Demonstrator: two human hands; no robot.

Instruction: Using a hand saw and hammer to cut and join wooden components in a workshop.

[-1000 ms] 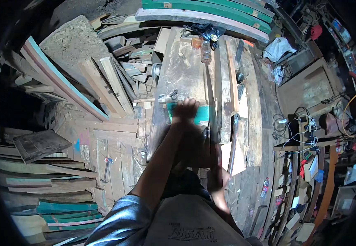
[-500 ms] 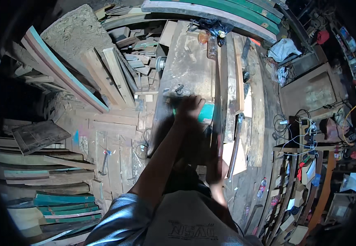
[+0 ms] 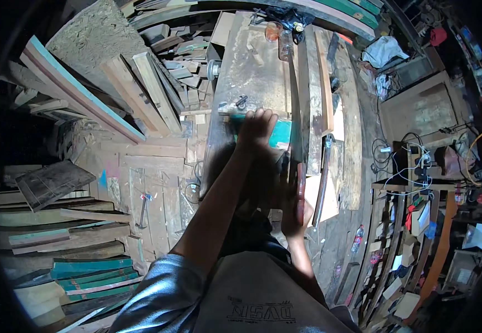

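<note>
On the worktop (image 3: 269, 83), a probably stiff green board (image 3: 280, 135) lies beneath the flattened left hand (image 3: 256, 129), while the right hand (image 3: 292, 221) clasps a seemingly springy saw (image 3: 295, 105) by its handle (image 3: 300, 180), the safest hold, though shadow obscures any contact.

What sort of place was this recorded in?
Probably a woodworking shop: planks are stacked at lower left, wood offcuts lie heaped at upper left, and the right hand grips what looks like a handsaw.

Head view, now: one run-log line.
left hand: on green board; right hand: gripping saw handle; saw blade: at board's right edge; clear container: bench's far end
</note>
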